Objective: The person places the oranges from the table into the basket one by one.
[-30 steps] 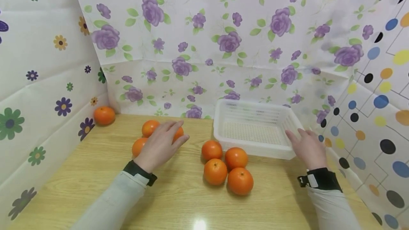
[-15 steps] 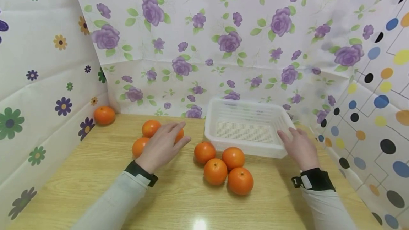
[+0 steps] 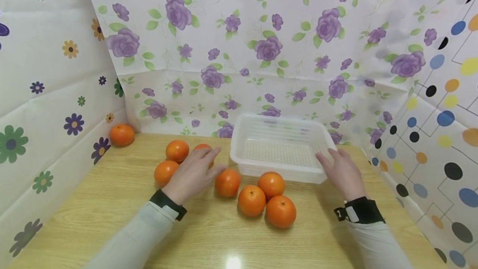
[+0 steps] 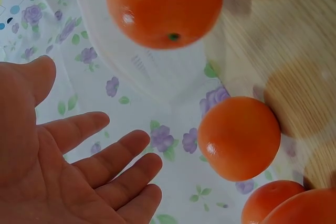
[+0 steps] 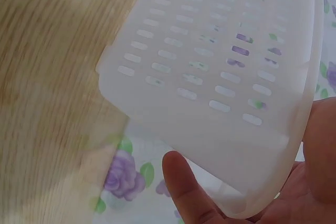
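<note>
My left hand [image 3: 192, 177] is held over the table with its fingers straight and spread. In the left wrist view that hand [image 4: 79, 171] has nothing in its palm, and a gap shows between its fingertips and the nearest orange [image 4: 240, 138]. Behind its fingers sits a partly hidden orange [image 3: 203, 147]. With the right hand [image 3: 343, 175] I grip the right end of a white plastic basket [image 3: 278, 168]. The right wrist view shows the slotted basket wall [image 5: 210, 135], with fingers [image 5: 184, 184] curled round its corner. Against the basket's front left corner lies an orange [image 3: 228, 182].
More oranges lie in front of the basket, one of them nearest me [image 3: 281, 211]. Two others, an upper orange [image 3: 177, 151] and a lower orange [image 3: 165, 173], are left of my left hand. A lone orange [image 3: 121, 135] sits in the far left corner. Patterned cloth [image 3: 224, 53] encloses the table.
The basket has slid left along with my right hand. The orange at its front left corner has shifted left too, and the one beside it slightly. My left hand has barely moved.
</note>
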`<action>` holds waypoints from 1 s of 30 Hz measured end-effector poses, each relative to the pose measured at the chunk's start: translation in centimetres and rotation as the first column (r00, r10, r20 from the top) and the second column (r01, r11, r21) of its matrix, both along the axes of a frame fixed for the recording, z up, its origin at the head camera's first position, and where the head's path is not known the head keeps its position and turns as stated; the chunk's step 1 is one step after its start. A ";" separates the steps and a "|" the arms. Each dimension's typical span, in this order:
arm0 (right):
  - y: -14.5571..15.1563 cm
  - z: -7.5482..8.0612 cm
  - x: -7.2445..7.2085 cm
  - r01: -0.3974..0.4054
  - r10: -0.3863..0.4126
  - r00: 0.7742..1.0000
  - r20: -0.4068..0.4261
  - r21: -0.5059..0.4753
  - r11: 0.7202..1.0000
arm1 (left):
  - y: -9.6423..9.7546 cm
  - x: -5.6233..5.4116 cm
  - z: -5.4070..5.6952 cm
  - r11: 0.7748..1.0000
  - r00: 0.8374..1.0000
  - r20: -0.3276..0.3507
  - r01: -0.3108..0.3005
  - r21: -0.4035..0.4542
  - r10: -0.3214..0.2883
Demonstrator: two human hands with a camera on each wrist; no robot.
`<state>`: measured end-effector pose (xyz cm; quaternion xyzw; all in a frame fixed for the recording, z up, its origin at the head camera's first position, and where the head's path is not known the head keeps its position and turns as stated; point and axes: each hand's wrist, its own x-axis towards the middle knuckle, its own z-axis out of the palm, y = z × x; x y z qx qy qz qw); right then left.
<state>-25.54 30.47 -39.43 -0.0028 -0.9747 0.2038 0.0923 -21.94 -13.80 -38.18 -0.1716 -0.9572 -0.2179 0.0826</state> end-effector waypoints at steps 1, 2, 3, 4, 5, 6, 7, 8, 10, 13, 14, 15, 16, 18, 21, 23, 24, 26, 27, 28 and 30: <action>-0.1 0.0 0.0 -0.005 0.005 1.000 -0.005 0.000 1.000 | 0.1 0.0 -0.1 1.000 1.000 0.004 0.001 -0.006 -0.001; -0.2 -0.1 0.0 -0.011 0.011 1.000 -0.010 0.000 1.000 | 0.1 0.0 -0.1 1.000 1.000 0.006 0.002 -0.011 -0.002; -0.4 -0.1 0.0 -0.016 0.016 1.000 -0.013 -0.001 1.000 | 0.2 0.0 -0.2 1.000 1.000 0.008 0.003 -0.016 -0.003; -0.5 -0.2 0.0 -0.021 0.021 1.000 -0.013 -0.003 1.000 | 0.3 0.1 -0.2 1.000 1.000 0.006 0.004 -0.021 -0.004; -0.6 -0.2 0.0 -0.025 0.025 1.000 -0.011 -0.005 1.000 | 0.3 0.1 -0.2 1.000 1.000 0.004 0.006 -0.026 -0.006; -0.8 -0.3 0.0 -0.030 0.030 0.999 -0.010 -0.007 1.000 | 0.3 0.1 -0.3 0.999 1.000 -0.003 0.010 -0.032 -0.010; -0.9 -0.3 0.0 -0.035 0.035 0.999 -0.009 -0.010 0.999 | 0.3 0.1 -0.3 0.999 1.000 -0.009 0.014 -0.036 -0.014; -1.0 -0.3 0.0 -0.041 0.041 0.999 -0.009 -0.014 0.999 | 0.4 0.1 -0.4 0.999 1.000 -0.014 0.016 -0.040 -0.016; -1.4 -0.4 0.0 -0.053 0.052 0.999 -0.011 -0.021 0.998 | 0.4 0.1 -0.5 0.999 0.999 -0.025 0.018 -0.048 -0.019; -1.8 -0.4 0.0 -0.073 0.072 0.997 -0.028 -0.028 0.997 | 0.4 0.1 -0.6 0.998 0.999 -0.033 0.020 -0.052 -0.022; -2.0 -0.5 0.0 -0.078 0.077 0.997 -0.032 -0.028 0.997 | 0.4 0.2 -0.6 0.998 0.999 -0.032 0.019 -0.053 -0.021; -2.1 -0.5 0.0 -0.083 0.081 0.996 -0.035 -0.030 0.996 | 0.4 0.2 -0.6 0.998 0.999 -0.031 0.018 -0.054 -0.020; -2.2 -0.5 0.0 -0.087 0.085 0.996 -0.038 -0.033 0.996 | 0.4 0.2 -0.6 0.998 0.999 -0.031 0.019 -0.055 -0.020; -2.4 -0.6 0.0 -0.092 0.091 0.995 -0.038 -0.038 0.995 | 0.5 0.2 -0.6 0.998 0.999 -0.029 0.019 -0.057 -0.021; -2.6 -0.8 -0.2 -0.099 0.098 0.995 -0.036 -0.050 0.994 | 0.5 0.2 -0.7 0.998 0.999 -0.030 0.020 -0.056 -0.022; -2.7 -0.9 -0.3 -0.104 0.102 0.994 -0.039 -0.054 0.993 | 0.4 0.2 -0.8 0.998 0.999 -0.032 0.020 -0.056 -0.022; -2.8 -0.9 -0.4 -0.107 0.105 0.994 -0.041 -0.056 0.993 | 0.4 0.2 -0.8 0.998 0.999 -0.032 0.020 -0.057 -0.022; -2.9 -1.0 -0.5 -0.113 0.110 0.993 -0.043 -0.057 0.992 | 0.4 0.1 -0.8 0.998 0.999 -0.027 0.018 -0.060 -0.020; -3.0 -1.0 -0.5 -0.116 0.113 0.993 -0.042 -0.055 0.992 | 0.4 0.1 -0.8 0.998 1.000 -0.023 0.015 -0.060 -0.017; -3.0 -1.0 -0.6 -0.118 0.115 0.993 -0.039 -0.056 0.992 | 0.4 0.1 -0.9 0.998 1.000 -0.020 0.014 -0.062 -0.016; -3.2 -1.0 -0.7 -0.118 0.116 0.993 -0.027 -0.056 0.991 | 0.4 0.0 -0.9 0.998 1.000 -0.015 0.013 -0.065 -0.014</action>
